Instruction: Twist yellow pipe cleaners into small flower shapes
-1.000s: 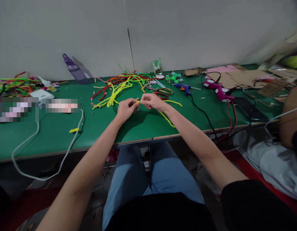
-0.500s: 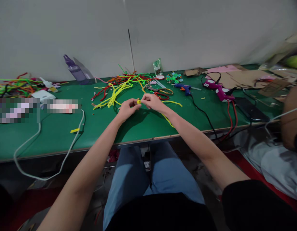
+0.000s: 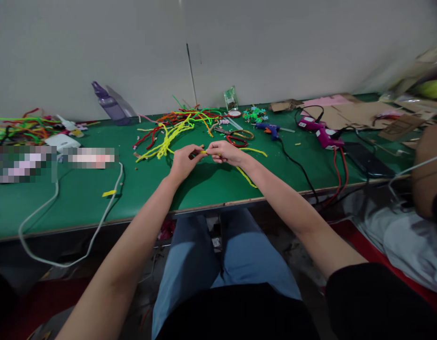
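My left hand (image 3: pixel 185 161) and my right hand (image 3: pixel 223 152) meet over the green tabletop, fingertips nearly touching. Both pinch a small piece of yellow pipe cleaner (image 3: pixel 203 152), mostly covered by the fingers. Just beyond my left hand lies a bunch of yellow pipe cleaners (image 3: pixel 172 134), with red, green and orange ones heaped behind. Two yellow lengths reach out past my right wrist, one pipe cleaner (image 3: pixel 257 151) to the right and another (image 3: pixel 247 177) toward the table edge. Scissors (image 3: pixel 239 141) with red handles rest behind my right hand.
A blue glue gun (image 3: pixel 270 130) trails a black cord over the front edge. Magenta devices (image 3: pixel 328 138) and a dark phone (image 3: pixel 370 160) sit to the right. Leftward are a purple bottle (image 3: pixel 114 108), a white cable (image 3: pixel 115 189) and another pipe cleaner pile (image 3: pixel 30 125).
The rounded yellow piece showing between my fingertips is now largely hidden. My right hand has turned, its fingers curled more. My hands remain in nearly the same place.
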A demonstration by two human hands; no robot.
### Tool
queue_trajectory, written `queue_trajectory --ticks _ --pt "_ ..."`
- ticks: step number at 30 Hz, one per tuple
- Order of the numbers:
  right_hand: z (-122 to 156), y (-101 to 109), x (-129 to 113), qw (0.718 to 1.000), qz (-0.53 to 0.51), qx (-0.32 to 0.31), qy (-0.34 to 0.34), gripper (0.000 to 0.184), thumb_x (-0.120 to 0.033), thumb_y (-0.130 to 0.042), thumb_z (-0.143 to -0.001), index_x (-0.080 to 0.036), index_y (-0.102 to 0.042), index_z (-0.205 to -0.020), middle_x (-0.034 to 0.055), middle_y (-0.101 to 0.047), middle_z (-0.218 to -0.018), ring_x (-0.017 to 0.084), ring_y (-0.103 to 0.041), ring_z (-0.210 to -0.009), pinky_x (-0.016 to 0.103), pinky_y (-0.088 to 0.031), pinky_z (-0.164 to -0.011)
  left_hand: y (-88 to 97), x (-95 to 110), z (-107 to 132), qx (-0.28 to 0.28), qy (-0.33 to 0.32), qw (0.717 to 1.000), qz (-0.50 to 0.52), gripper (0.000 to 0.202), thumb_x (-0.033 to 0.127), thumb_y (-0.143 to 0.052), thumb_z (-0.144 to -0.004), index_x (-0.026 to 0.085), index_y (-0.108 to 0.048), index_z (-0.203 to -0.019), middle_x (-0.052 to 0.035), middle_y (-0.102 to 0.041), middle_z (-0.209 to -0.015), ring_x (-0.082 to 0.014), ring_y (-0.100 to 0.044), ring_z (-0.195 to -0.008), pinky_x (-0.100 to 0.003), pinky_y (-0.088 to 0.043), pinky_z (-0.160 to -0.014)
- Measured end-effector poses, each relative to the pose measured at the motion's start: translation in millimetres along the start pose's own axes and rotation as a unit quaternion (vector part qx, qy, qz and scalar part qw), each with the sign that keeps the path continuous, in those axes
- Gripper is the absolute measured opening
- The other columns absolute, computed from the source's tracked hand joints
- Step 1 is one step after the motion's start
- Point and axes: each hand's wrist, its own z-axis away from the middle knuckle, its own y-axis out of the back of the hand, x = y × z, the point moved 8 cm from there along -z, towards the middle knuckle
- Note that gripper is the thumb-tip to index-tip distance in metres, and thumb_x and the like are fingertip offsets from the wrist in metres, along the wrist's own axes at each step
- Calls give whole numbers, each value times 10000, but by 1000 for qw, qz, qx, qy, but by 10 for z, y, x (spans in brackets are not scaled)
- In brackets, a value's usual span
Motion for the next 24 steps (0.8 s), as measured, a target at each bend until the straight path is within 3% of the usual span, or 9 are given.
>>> queue_trajectory --ticks 3,7,12,15,19,22,24 --pt "9 -21 4 999 -27 -27 -11 180 -131 -556 -893 -132 -478 -731 -76 -394 -479 18 -375 -365 113 -205 -326 20 -19 -6 7 19 999 33 230 407 -676 -781 179 -654 -796 -8 -639 -707 -112 -567 -604 -239 -449 -584" --pt "29 -74 70 991 -72 -91 -63 172 -156 -553 -898 -136 -468 -750 -86 -362 -473 19 -299 -355 118 -200 -320 27 76 -30 -4 0 998 68 251 419 -712 -740 187 -616 -754 -26 -608 -786 -131 -563 -716 -235 -440 -582" --pt "43 -132 63 981 -114 -142 -62 187 -134 -538 -898 -157 -432 -746 -94 -352 -482 22 -258 -353 120 -230 -323 -132 21 -14 -78 79 968 224 261 407 -651 -793 199 -503 -736 29 -510 -619 -90 -479 -524 -224 -419 -495" --pt "36 -129 38 984 -111 -130 -43 170 -113 -564 -874 -149 -449 -755 -94 -367 -489 19 -265 -363 120 -225 -331 -234 0 16 -111 116 951 265 277 423 -582 -844 202 -462 -729 34 -477 -596 -86 -476 -508 -219 -431 -475" --pt "20 -107 -34 994 -55 -97 10 177 -121 -583 -852 -145 -463 -724 -97 -359 -484 24 -272 -382 139 -248 -371 -274 -16 26 -102 158 939 289 324 439 -559 -863 196 -438 -685 50 -384 -565 -71 -416 -478 -205 -428 -440" --pt "15 -83 -125 995 40 -49 83 183 -170 -581 -852 -162 -463 -711 -88 -380 -486 51 -327 -404 172 -271 -409 -289 -73 43 -92 207 919 324 362 462 -586 -841 197 -414 -665 55 -332 -576 -68 -384 -471 -196 -385 -402" --pt "37 -69 -219 978 145 2 151 169 -180 -580 -843 -163 -485 -705 -71 -417 -507 69 -363 -451 188 -282 -450 -317 -118 63 -106 234 904 341 368 482 -586 -836 200 -413 -673 53 -330 -580 -72 -388 -467 -200 -351 -388"
